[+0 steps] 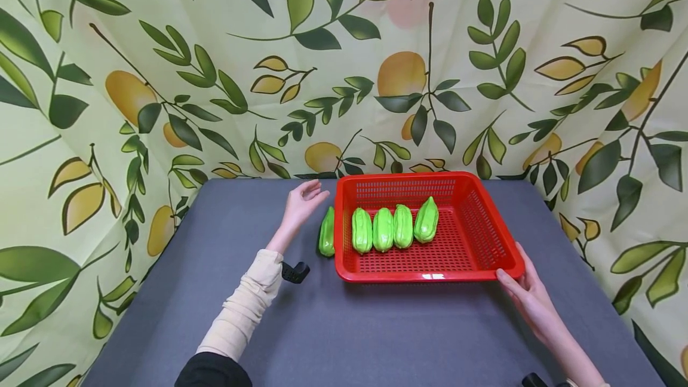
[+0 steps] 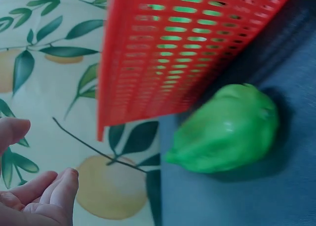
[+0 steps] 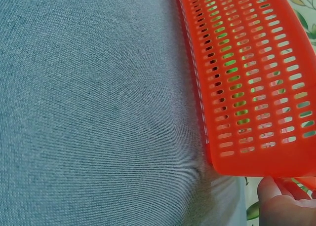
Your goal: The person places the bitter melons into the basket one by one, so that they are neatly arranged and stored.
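Note:
A red perforated plastic basket [image 1: 486, 220] stands on the table, with several shiny green ridged fruits [image 1: 383, 230] side by side in its left half. One more green fruit [image 1: 327, 233] lies on the table against or close to the basket's left side, partly hidden by the rim in the head view; the left wrist view shows this loose fruit [image 2: 227, 130] whole. My left hand [image 1: 305, 202] hovers near the basket's back left corner with loosely bent fingers and nothing in them. At the front right corner my right hand [image 1: 529, 297] grips the basket, thumb over the rim.
The table [image 1: 408, 339] has a grey cloth surface. A leaf-and-fruit patterned curtain [image 1: 344, 76] closes in the back and both sides. A black wrist camera [image 1: 295, 272] sits on the left wrist beside the beige sleeve.

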### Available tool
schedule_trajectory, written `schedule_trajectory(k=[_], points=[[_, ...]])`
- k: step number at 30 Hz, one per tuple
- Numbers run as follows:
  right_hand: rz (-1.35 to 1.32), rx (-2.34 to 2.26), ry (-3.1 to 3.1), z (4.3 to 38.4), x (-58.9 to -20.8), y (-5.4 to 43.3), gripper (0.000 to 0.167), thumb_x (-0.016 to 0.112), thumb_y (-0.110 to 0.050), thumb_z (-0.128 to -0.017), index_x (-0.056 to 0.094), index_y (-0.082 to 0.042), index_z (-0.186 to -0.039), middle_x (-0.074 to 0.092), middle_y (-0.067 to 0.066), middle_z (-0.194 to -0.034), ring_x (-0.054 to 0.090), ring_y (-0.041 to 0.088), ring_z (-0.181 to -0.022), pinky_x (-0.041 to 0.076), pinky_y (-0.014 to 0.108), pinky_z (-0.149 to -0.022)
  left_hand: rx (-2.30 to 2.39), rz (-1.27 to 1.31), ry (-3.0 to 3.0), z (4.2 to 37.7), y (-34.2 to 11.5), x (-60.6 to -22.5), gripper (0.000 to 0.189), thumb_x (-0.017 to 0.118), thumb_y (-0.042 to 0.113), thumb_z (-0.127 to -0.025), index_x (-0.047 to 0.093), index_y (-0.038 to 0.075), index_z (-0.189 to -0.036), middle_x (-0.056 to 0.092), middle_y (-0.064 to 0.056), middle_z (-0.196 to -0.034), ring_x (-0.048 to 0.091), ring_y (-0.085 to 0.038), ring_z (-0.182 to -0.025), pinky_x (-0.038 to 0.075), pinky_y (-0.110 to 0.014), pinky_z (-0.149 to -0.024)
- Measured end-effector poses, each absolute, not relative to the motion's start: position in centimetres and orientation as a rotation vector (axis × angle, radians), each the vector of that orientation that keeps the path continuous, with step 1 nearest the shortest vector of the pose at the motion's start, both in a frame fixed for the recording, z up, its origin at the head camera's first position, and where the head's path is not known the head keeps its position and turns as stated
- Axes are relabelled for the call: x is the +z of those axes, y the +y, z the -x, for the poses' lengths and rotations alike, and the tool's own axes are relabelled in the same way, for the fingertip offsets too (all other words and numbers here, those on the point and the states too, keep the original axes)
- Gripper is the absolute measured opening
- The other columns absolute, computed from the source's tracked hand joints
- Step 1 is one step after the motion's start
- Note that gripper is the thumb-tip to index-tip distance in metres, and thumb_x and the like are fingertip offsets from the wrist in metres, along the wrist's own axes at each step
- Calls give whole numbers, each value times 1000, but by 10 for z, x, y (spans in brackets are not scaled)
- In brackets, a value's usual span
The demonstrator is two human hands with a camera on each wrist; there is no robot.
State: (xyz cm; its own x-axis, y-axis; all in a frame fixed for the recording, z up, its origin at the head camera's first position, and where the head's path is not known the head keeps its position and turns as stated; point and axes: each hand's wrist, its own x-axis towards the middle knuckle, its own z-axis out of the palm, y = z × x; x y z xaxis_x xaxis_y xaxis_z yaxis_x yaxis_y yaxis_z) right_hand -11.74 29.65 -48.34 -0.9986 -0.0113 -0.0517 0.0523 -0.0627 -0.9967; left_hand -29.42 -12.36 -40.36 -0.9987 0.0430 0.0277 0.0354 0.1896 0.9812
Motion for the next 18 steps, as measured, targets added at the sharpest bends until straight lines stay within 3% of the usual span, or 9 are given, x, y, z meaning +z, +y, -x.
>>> schedule_trajectory(k=[7, 18], points=[[-63, -2247, 2115, 118, -483, 297, 78, 44, -15, -100, -14, -24, -152, -1, 8, -158, 42, -18, -111, 45, 5, -86, 1984, -21, 2429, 290, -133, -424, 52, 66, 10, -87, 48, -7, -133, 51, -26, -135, 50, -36, -127, 42, -41, -106], [-43, -2250, 2108, 118, -483, 297, 78, 44, -17, -100, -13, -25, -152, 3, 2, -157, 42, -18, -112, 45, 6, -87, 1931, -19, 2495, 280, -139, -452, 52, 65, 10, -87, 48, -11, -131, 52, -30, -132, 51, -41, -123, 42, -43, -104]])
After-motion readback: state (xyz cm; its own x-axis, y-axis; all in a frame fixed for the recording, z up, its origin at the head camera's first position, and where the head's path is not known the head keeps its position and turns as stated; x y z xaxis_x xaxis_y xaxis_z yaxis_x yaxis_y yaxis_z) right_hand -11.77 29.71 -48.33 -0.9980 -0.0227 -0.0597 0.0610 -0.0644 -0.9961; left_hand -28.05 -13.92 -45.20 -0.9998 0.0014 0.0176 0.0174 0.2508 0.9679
